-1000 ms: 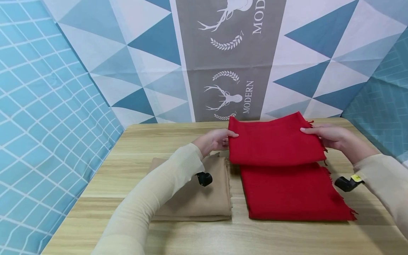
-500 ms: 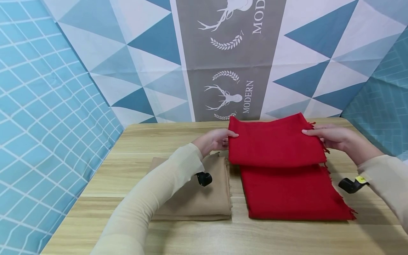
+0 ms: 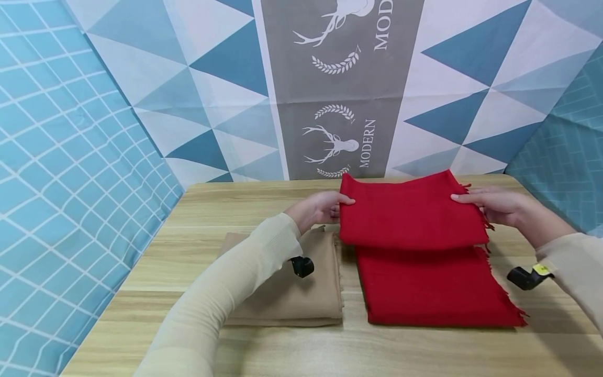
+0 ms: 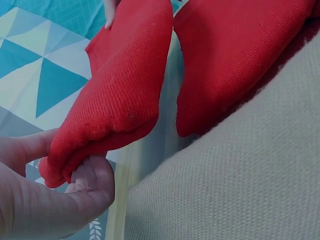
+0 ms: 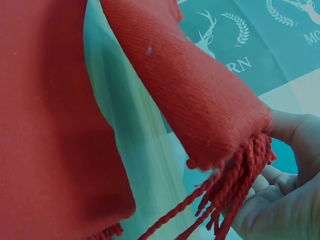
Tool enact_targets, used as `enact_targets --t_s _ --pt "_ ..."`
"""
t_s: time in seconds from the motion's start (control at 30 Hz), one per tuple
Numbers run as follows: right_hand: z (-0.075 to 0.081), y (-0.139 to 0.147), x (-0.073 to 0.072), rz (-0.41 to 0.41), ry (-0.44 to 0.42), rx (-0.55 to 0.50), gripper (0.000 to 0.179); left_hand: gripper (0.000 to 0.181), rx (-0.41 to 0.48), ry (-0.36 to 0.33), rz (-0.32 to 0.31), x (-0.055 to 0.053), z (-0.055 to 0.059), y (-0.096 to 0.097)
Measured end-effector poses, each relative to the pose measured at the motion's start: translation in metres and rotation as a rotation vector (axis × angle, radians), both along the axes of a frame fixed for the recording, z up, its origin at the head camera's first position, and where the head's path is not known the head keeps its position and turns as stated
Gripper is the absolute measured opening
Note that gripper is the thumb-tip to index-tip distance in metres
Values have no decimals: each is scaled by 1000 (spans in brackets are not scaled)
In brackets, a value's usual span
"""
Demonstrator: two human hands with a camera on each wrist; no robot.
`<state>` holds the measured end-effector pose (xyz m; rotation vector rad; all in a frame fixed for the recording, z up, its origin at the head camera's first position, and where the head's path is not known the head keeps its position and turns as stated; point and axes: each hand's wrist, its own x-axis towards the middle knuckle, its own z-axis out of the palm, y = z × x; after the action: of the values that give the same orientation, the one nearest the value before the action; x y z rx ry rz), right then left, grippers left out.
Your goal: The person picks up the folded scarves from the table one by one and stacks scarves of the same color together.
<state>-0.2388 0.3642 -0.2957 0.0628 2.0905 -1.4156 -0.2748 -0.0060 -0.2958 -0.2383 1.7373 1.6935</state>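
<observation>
A red fringed scarf (image 3: pixel 410 214) is held up at its far part by both hands, while its near part lies folded flat on the table. At its left edge my left hand (image 3: pixel 322 208) pinches the cloth between thumb and curled fingers, seen closely in the left wrist view (image 4: pixel 75 200). My right hand (image 3: pixel 499 204) grips the fringed right edge, thumb on top. Twisted tassels (image 5: pixel 245 165) hang beside its fingers in the right wrist view. Between the raised fold and the lower layer a gap shows in both wrist views.
A folded beige scarf (image 3: pixel 292 293) lies left of the red one, under my left forearm. The wooden table (image 3: pixel 198 214) ends at a patterned cloth backdrop (image 3: pixel 226 104). Blue gridded cloth (image 3: pixel 70 157) rises on the left. A small black camera (image 3: pixel 302 266) hangs below each wrist.
My right hand has moved slightly right and a little nearer, drawing the raised fold's right edge with it. The left hand stays almost where it was, still pinching.
</observation>
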Motion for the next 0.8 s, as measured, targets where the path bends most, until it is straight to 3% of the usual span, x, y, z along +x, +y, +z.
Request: enact_targets --t_s 0.17,0.33,0.8 --pt "-3 1 2 -14 3 23 40 13 -4 6 -9 1 -1 0" --pt "-3 4 5 6 -19 -25 14 13 0 5 -8 3 -1 1" --pt "-5 8 8 32 -15 -56 28 9 1 4 -20 5 -4 0"
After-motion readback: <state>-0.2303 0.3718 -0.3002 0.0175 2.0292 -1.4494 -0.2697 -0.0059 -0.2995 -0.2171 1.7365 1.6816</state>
